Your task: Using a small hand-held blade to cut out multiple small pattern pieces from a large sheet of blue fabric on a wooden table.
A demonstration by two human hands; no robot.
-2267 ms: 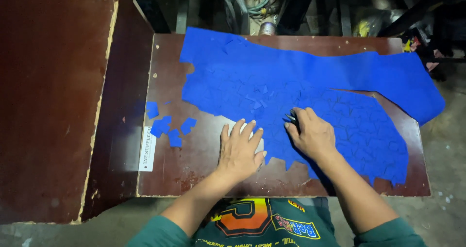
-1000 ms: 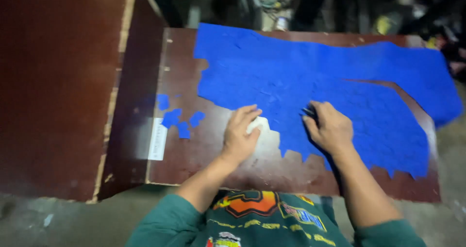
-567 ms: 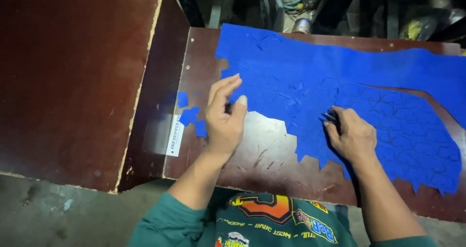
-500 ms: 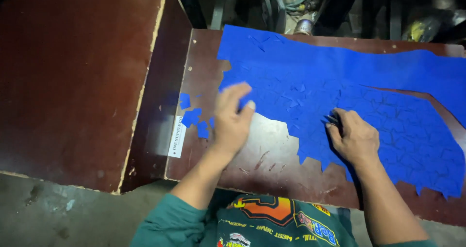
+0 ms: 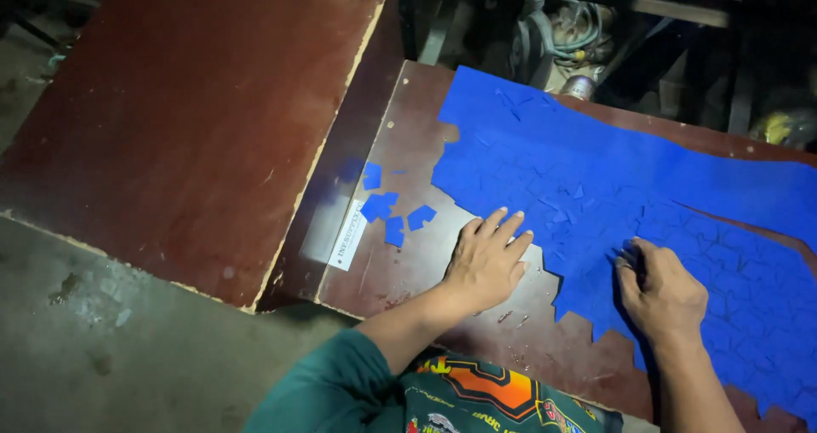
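Released, left hand (image 5: 487,261) flat on bare desk (image 5: 400,127) by the blue sheet (image 5: 647,195) edge, lowered since earlier. Right hand (image 5: 664,293) seems curled on the sheet; grasp unclear.

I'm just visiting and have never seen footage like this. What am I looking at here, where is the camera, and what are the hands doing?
There is no machine here: a person works with two bare hands, and the camera sits on that person's head, looking down. You see a dark brown wooden table with a large blue sheet spread over it, scored into many small shapes, its near edge jagged. The left hand lies flat on the bare wood, its fingertips at the sheet's edge. The right hand rests on the sheet, fingers curled; whether it holds anything cannot be told. A few small blue cut pieces lie loose to the left, beside a white label. A bigger brown board stands alongside.
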